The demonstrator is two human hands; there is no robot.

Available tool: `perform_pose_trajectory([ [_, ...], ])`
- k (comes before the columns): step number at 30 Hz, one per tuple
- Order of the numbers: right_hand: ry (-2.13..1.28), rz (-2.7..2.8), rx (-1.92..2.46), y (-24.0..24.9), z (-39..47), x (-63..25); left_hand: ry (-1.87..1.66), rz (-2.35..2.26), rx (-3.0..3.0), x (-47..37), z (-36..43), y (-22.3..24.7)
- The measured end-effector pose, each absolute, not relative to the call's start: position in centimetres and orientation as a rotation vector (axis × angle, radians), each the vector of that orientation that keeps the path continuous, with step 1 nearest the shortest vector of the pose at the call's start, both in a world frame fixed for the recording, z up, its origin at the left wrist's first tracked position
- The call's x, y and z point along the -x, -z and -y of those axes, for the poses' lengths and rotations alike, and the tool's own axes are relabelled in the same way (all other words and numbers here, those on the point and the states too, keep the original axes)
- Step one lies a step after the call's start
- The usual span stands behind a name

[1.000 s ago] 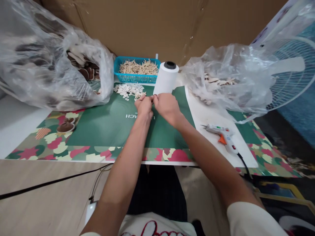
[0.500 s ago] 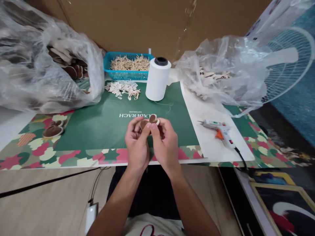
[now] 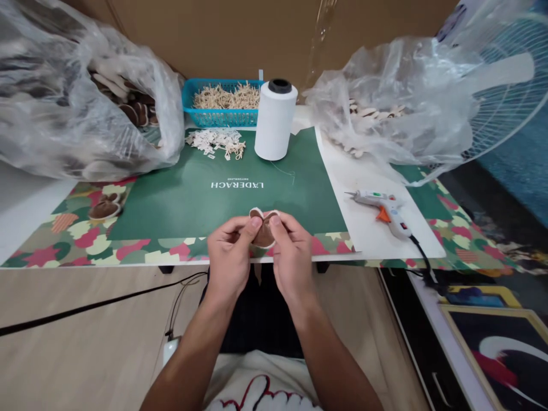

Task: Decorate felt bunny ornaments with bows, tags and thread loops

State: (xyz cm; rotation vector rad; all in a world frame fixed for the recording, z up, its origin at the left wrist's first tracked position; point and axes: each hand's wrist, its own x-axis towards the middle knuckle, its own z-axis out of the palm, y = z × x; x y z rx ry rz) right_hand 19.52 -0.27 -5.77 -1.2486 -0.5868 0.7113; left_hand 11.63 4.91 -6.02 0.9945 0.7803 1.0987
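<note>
Over the front edge of the table, my left hand (image 3: 231, 248) and my right hand (image 3: 291, 245) pinch a small brown padded piece with a white edge (image 3: 262, 235) between thumbs and fingers. Two rounded lobes stick up at its top, one at each thumb; its exact kind I cannot tell. Similar brown pieces (image 3: 105, 208) rest on the patterned paper to the left. A hot glue gun (image 3: 381, 208) lies on white paper at the right, and a large spool of white thread (image 3: 276, 123) stands upright beyond my hands.
Behind are a blue basket (image 3: 222, 118) of cream cord loops and a pile of small white tags (image 3: 216, 141). Plastic bags of pieces stand left (image 3: 128, 151) and right (image 3: 398, 137). A fan (image 3: 509, 85) is at far right; the glue gun's cable (image 3: 422, 251) drops off the edge.
Both hands have turned the brown piece so its two lobes now point up and its face shows. The hands have come slightly closer to my body, and the view has tilted down.
</note>
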Motion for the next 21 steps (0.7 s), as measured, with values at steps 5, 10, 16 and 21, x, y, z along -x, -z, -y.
perform_pose_trajectory([
  [5, -0.896, 0.549, 1.220, 6.2, 1.0, -18.5, -1.221, -0.935, -1.112, -11.3, -2.9, 6.8],
  [10, -0.660, 0.718, 1.316, 5.6, 3.1, -18.3, -1.162, -0.828, -0.998, -10.0, -1.6, 5.6],
  [16, -0.925, 0.493, 1.036, 5.9, 4.0, -17.3, -0.989, -0.779, -0.795, -9.0, -0.4, 3.9],
  [21, -0.706, 0.534, 1.183, 5.3, 5.4, -17.3, -0.917, -0.704, -0.937, -8.1, -0.1, 3.6],
])
